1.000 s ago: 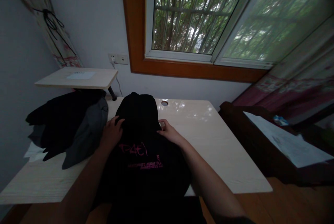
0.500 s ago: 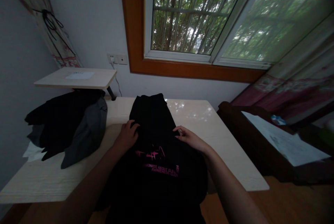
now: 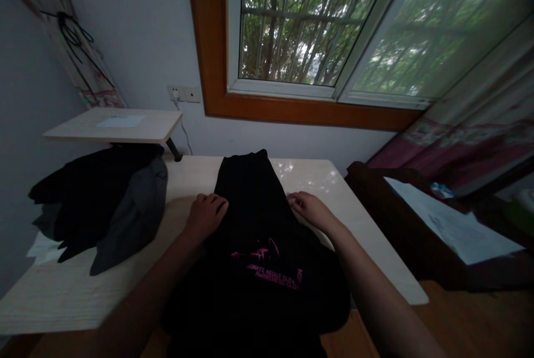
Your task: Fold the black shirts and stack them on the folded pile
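A black garment [image 3: 254,202] with pink lettering and a pink figure lies lengthwise on the light wooden table [image 3: 359,235]. Its narrow part stretches toward the wall, and its wider part hangs over the front edge near me. My left hand [image 3: 206,214] is closed at the garment's left edge, fingers curled and thumb on the cloth. At the right edge my right hand [image 3: 311,210] is closed too, its fingertips together on the cloth's border. Dark folds hide the fabric's layers.
A pile of black and grey clothes [image 3: 125,207] lies on the table's left side, partly under a raised shelf [image 3: 137,132] with a paper on it. Behind are a wall socket [image 3: 183,93] and a window. A brown piece of furniture [image 3: 409,235] bearing a white sheet stands right.
The garment's far part and print have shifted slightly right in view. My right hand has moved outward to the right edge, its fingers drawing together. My left hand stays at the left edge.
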`<act>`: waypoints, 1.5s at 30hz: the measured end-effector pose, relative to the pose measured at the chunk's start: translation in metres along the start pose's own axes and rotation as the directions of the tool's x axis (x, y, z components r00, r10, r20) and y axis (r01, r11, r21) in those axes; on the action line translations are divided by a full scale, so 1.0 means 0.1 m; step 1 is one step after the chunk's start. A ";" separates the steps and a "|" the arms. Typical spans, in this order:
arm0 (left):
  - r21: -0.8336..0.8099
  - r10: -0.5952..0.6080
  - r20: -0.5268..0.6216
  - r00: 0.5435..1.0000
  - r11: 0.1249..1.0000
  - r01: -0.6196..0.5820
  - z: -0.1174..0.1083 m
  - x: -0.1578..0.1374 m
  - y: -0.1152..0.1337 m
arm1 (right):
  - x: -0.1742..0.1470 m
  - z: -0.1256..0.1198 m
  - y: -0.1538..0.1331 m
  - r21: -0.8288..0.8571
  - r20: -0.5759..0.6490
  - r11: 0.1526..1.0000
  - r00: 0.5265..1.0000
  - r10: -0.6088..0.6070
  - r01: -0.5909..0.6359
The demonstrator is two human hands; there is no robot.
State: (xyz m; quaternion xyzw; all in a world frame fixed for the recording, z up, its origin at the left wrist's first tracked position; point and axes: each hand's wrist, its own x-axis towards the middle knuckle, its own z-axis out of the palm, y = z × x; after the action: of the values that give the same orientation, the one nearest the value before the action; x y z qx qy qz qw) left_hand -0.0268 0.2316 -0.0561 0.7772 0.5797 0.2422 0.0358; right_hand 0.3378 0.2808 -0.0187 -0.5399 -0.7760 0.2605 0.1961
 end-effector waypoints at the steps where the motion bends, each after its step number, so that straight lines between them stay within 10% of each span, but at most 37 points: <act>1: -0.013 -0.009 -0.011 1.000 1.000 0.009 0.02 0.01 -0.01 | 0.13 0.00 -0.06 -0.060 -0.019 0.998 0.999 -0.028 0.027; 6: -0.086 0.020 -0.025 0.999 0.996 -0.022 0.11 0.03 -0.05 | 0.82 0.16 -0.45 -0.210 0.057 0.942 0.965 -0.257 0.264; 16: -0.109 0.034 -0.048 0.998 0.993 -0.039 0.09 -0.02 -0.06 | 1.73 0.73 -0.98 -0.487 0.117 0.800 0.934 -0.339 0.351; 23: -0.132 0.038 -0.026 0.999 0.990 -0.041 0.11 -0.02 -0.08 | 1.85 0.89 -1.07 -0.538 0.233 0.752 0.925 -0.302 0.381; 35: -0.319 -0.215 -0.232 0.949 0.938 0.134 0.08 -0.02 -0.19 | 1.99 0.82 -1.32 -0.574 0.063 0.731 0.911 -0.409 0.368; 45: -0.314 -0.255 -0.162 0.953 0.929 0.195 0.17 -0.01 -0.27 | 1.92 1.17 -1.21 -0.511 0.081 0.798 0.942 -0.325 0.319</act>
State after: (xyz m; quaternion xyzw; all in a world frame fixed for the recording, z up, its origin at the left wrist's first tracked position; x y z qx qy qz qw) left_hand -0.0438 0.2438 -0.0806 0.6629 0.6234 0.3969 0.1201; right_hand 0.1152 0.4049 -0.0319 -0.4342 -0.8964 0.0024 0.0896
